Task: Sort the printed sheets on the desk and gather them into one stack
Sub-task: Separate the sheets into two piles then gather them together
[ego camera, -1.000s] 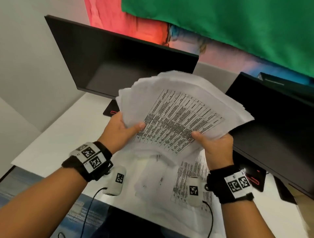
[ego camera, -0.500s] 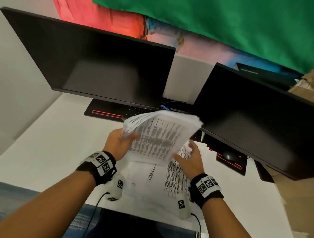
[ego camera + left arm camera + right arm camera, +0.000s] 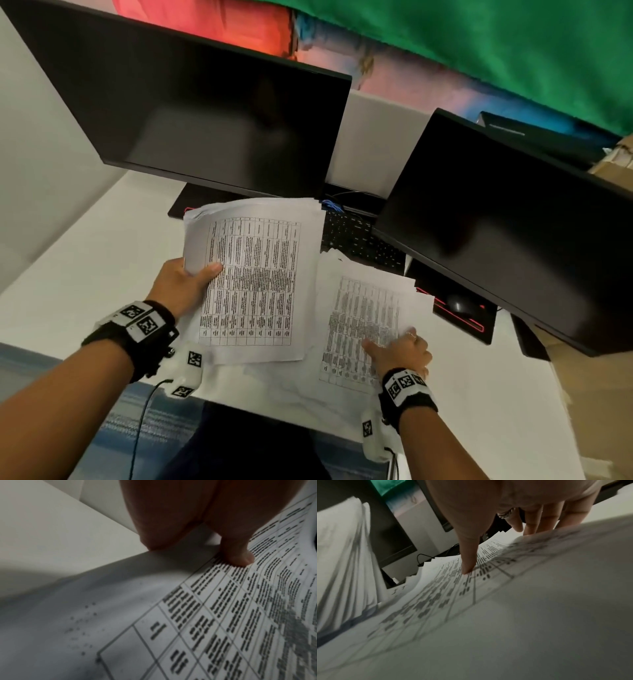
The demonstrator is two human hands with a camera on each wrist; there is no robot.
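**Hands split between a held bundle and the sheets left on the desk**

Left hand (image 3: pixel 181 287) grips a thick bundle of printed sheets (image 3: pixel 253 277) by its left edge, thumb on top against the printed table and the remaining fingers out of sight underneath; the left wrist view shows the thumb (image 3: pixel 240 557) pressing the top page. That bundle is lifted off the desk (image 3: pixel 85 267), squared fairly well, though its far corners fan a little.

The right hand (image 3: pixel 399 351) lies on a second lot, the loose sheets (image 3: pixel 363 308) spread on the desk to the right. Its fingers are fairly straight; the thumb presses the top page and the others reach over the far edge, which curls up toward them in the right wrist view. I would call it pressing or about to lift, not yet a firm grip.

By my reckoning the job is well past halfway: most pages are in the left-hand bundle, and what remains is the ragged pile under the right hand, plus a few blank-looking crumpled sheets (image 3: pixel 274 387) at the near edge of the desk.

Room is tight. Two dark monitors (image 3: pixel 212 113) hang over the work, a keyboard (image 3: pixel 356 236) sits just behind the loose pile and touches or underlies its far corner, and a mouse (image 3: pixel 457 305) lies to the right.
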